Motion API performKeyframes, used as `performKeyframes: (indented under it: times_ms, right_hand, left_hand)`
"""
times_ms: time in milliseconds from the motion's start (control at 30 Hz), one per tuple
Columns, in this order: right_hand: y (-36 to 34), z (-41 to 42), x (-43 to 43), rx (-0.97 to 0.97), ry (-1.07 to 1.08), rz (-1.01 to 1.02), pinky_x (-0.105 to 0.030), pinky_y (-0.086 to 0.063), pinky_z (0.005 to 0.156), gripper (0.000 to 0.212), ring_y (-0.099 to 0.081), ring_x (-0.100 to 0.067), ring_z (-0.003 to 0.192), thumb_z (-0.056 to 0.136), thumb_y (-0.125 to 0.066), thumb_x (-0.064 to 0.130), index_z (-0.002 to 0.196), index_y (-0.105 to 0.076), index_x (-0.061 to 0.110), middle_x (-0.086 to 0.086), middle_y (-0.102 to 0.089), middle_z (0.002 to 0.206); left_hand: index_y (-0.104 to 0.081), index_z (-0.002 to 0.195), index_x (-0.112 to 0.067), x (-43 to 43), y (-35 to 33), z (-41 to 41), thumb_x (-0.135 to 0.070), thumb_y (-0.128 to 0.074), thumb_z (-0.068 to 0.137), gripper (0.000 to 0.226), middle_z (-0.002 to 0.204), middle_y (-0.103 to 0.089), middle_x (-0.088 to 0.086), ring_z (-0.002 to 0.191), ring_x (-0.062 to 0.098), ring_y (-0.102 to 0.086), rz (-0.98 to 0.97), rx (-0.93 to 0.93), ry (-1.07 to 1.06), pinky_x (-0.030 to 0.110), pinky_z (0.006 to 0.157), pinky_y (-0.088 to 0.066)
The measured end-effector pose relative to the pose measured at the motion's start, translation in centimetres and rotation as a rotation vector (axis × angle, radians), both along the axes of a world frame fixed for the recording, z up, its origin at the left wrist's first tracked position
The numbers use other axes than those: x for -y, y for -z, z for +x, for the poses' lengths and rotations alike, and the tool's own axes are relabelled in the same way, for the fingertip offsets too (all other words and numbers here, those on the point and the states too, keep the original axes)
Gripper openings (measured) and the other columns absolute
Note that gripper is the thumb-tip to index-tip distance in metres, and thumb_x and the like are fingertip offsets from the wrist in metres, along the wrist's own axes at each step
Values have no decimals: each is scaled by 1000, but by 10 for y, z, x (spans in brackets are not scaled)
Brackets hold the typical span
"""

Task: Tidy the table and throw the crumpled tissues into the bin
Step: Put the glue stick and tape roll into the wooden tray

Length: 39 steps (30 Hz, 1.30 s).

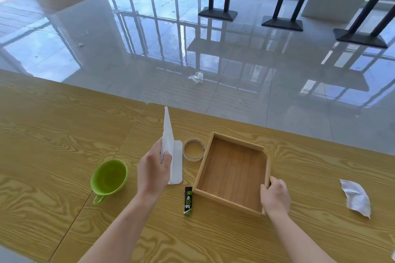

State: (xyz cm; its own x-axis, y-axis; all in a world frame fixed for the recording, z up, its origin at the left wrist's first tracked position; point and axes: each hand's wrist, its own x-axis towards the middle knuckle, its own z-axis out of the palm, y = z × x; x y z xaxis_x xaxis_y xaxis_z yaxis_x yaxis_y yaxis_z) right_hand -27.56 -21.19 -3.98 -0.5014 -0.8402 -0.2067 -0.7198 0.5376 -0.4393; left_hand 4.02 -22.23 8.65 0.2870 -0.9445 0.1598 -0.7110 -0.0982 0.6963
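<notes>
Overhead, glossy tiled floor (149, 28) beyond yellow wood-grain table (64, 134); black table bases by windows. Left hand (152, 170) clamped on white folded sheet (168, 134), long axis upright, tip pointing away. Right hand (275, 196) closed on near right corner of wooden tray (233, 168). Crumpled tissue (355, 197) lies far right on table, well apart from tray, long axis slanting toward near right.

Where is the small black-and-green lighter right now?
In the head view, the lighter lies on the table just left of the wooden tray's near corner, between both forearms.
</notes>
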Motion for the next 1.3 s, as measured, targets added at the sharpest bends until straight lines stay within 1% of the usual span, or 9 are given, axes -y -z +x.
performKeyframes:
  times_ms: [133,300,467,600,733,833,1033,1167,1300]
  right_hand:
    - [1,9,24,0,-27,16,-30,-43,59,19,-58,-28,85,95,-55,18,107,-62,5,-11,-58,113]
    - [-1,21,47,2,-36,32,-34,-46,72,32,-61,-30,98,95,-56,19,123,-58,4,-12,-58,120]
    - [-1,34,63,-18,-65,37,-24,-34,47,24,-56,-23,79,96,-54,20,114,-60,5,-9,-58,110]
    - [-3,47,77,-23,-80,33,-29,-40,57,23,-57,-25,82,96,-54,19,112,-61,3,-10,-57,110]
    - [-3,62,89,-14,-87,31,-32,-42,64,17,-57,-26,81,95,-56,18,99,-60,2,-11,-58,105]
    - [-4,69,95,-23,-77,24,-32,-42,63,15,-55,-25,79,94,-57,18,94,-59,4,-11,-58,102]
    - [-6,71,98,7,-61,78,-36,-48,72,25,-57,-27,90,95,-58,21,112,-60,3,-13,-58,113]
    - [-15,75,98,11,-57,24,-45,-47,94,51,-54,-34,116,92,-63,24,136,-47,4,-17,-54,128]
    - [-32,90,106,-74,-202,-146,-42,-46,97,49,-53,-32,115,89,-66,15,135,-51,5,-16,-59,121]
  left_hand:
    - [-61,115,-20,18,0,12,-8,-47,92,30,55,-48,-17,57,-3,-52,-12,11,4,14,40,-32]
    - [-61,118,-19,38,2,27,-9,-47,92,31,62,-52,-20,60,-3,-55,-8,25,10,13,42,-28]
    - [-61,122,-14,55,4,45,-10,-48,92,32,66,-49,-17,53,4,-44,10,33,22,18,47,-30]
    - [-60,122,-16,70,2,60,-11,-49,93,32,65,-52,-13,53,5,-47,3,44,24,15,47,-30]
    - [-62,112,-10,84,4,75,-10,-49,92,24,79,-67,7,68,21,-54,-12,47,33,10,42,-33]
    - [-61,106,-9,91,5,83,-10,-49,91,19,72,-62,-2,76,20,-56,-24,41,40,12,42,-28]
    - [-62,109,-15,99,10,97,-11,-48,91,23,56,-48,-12,56,4,-51,-7,10,58,18,46,-28]
    - [-57,131,-23,104,8,105,-19,-54,94,38,89,-69,-8,81,12,-64,19,-93,82,26,63,-48]
    - [-51,137,-28,95,12,107,-28,-67,89,51,107,-70,-6,92,11,-67,85,-207,34,32,78,-56]
